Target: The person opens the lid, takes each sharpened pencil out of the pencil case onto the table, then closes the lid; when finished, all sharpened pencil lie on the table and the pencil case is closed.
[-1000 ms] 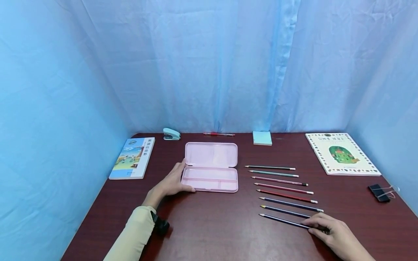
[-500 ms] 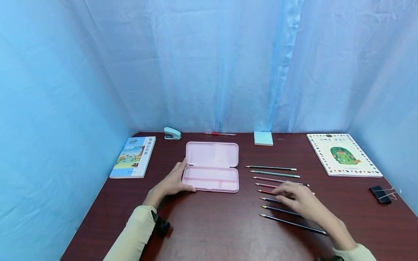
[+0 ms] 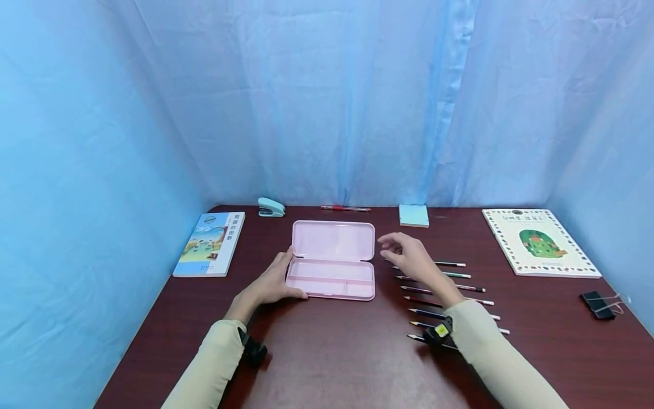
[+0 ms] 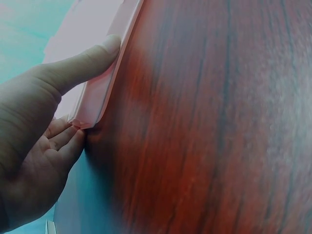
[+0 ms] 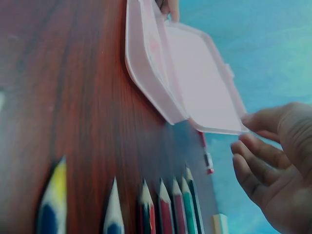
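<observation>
A pink pencil case (image 3: 333, 260) lies opened flat on the table, its lid folded back and its compartments bare. My left hand (image 3: 268, 282) holds the case's left end, thumb along the front wall and fingers at the side, as the left wrist view shows close up at the case (image 4: 100, 92). My right hand (image 3: 406, 255) hovers just right of the lid with loosely bent fingers and nothing in them. Whether a fingertip touches the lid corner cannot be told. Several sharpened pencils (image 3: 475, 288) lie in a row beneath and beside the right forearm, partly hidden by it.
A stapler (image 3: 271, 207), a red pen (image 3: 346, 208) and a sticky-note pad (image 3: 414, 216) line the back edge. One book (image 3: 209, 244) lies left, another book (image 3: 541, 243) right, near a black binder clip (image 3: 598, 305). Blue curtains (image 3: 327, 102) enclose the table.
My right hand has left the nearest pencil, passed over the row and moved left and away from me to the lid's right side. My left hand stays on the pencil case.
</observation>
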`<state>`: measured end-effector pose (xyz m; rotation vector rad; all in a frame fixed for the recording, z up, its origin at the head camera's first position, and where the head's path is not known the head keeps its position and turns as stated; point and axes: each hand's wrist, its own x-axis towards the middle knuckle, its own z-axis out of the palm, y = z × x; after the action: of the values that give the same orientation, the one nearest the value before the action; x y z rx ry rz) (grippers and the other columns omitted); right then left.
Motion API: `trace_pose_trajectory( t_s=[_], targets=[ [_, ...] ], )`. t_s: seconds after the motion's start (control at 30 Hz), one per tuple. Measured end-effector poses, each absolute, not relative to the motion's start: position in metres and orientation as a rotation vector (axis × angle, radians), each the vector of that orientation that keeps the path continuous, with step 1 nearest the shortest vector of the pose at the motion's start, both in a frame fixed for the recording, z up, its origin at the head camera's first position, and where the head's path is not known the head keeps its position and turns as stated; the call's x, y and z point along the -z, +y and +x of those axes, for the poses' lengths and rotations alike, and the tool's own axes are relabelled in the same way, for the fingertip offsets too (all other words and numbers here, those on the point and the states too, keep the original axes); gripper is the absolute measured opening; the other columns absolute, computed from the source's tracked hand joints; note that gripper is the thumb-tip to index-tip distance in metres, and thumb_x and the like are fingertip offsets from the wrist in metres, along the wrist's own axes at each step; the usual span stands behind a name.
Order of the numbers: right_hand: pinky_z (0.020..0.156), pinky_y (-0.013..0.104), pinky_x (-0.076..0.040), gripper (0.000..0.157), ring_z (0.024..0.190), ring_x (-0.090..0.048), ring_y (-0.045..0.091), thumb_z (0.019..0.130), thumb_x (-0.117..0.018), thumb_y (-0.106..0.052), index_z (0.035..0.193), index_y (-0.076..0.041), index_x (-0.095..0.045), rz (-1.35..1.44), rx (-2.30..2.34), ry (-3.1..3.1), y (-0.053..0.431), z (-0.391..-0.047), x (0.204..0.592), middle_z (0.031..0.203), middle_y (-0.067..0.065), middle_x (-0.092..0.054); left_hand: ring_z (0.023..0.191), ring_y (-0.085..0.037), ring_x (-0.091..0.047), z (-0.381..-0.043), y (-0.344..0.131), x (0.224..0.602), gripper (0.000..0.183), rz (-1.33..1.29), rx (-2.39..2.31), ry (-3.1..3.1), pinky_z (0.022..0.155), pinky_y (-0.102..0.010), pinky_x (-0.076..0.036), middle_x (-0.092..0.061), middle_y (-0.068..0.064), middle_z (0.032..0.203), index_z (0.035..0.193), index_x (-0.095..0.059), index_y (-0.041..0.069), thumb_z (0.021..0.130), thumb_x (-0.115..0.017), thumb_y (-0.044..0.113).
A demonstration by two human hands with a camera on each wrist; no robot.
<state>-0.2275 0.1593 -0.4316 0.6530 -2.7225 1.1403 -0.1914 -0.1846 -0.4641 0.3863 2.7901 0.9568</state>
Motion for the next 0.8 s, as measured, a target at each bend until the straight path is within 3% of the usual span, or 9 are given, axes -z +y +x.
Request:
trace_pose_trajectory(
  t_s=[0.2, 0.47, 0.63, 0.8],
  targets=[
    [0.074, 0.036, -0.05, 0.035, 0.087, -0.06, 0.023, 0.087, -0.063, -0.013, 0.119, -0.003, -0.055, 0.463, -1.221, -2.751, 0.145, -0.251, 0.443, 0.099, 0.011, -0.061, 0.123, -0.019, -0.033, -0.191, -0.183, 0.463, 0.123, 0.37, -0.944, 2.78, 0.105, -0.04, -0.029, -0.027, -0.006, 0.141, 0.15, -0.003, 0.017, 0.06, -0.081, 0.052],
    [0.081, 0.038, -0.048, 0.034, 0.095, -0.06, 0.025, 0.089, -0.06, -0.011, 0.121, -0.004, -0.054, 0.445, -1.341, -2.698, 0.133, -0.263, 0.444, 0.104, 0.013, -0.061, 0.126, -0.02, -0.032, -0.189, -0.18, 0.463, 0.125, 0.38, -0.995, 2.77, 0.106, -0.041, -0.028, -0.026, -0.009, 0.144, 0.149, -0.001, 0.014, 0.06, -0.082, 0.048],
    [0.075, 0.035, -0.05, 0.028, 0.089, -0.062, 0.024, 0.094, -0.053, -0.029, 0.115, -0.011, -0.058, 0.412, -1.414, -2.666, 0.133, -0.254, 0.436, 0.1, 0.008, -0.062, 0.126, -0.021, -0.038, -0.189, -0.18, 0.467, 0.128, 0.365, -1.128, 2.769, 0.103, -0.041, -0.032, -0.033, -0.011, 0.142, 0.148, 0.002, 0.011, 0.06, -0.085, 0.042],
    [0.07, 0.035, -0.043, 0.038, 0.079, -0.055, 0.019, 0.095, -0.042, -0.046, 0.097, -0.017, -0.066, 0.481, -1.29, -2.685, 0.134, -0.235, 0.424, 0.09, 0.002, -0.063, 0.126, -0.02, -0.039, -0.188, -0.181, 0.469, 0.13, 0.381, -1.189, 2.807, 0.103, -0.037, -0.033, -0.036, -0.011, 0.139, 0.148, 0.005, 0.013, 0.058, -0.087, 0.039]
  ],
)
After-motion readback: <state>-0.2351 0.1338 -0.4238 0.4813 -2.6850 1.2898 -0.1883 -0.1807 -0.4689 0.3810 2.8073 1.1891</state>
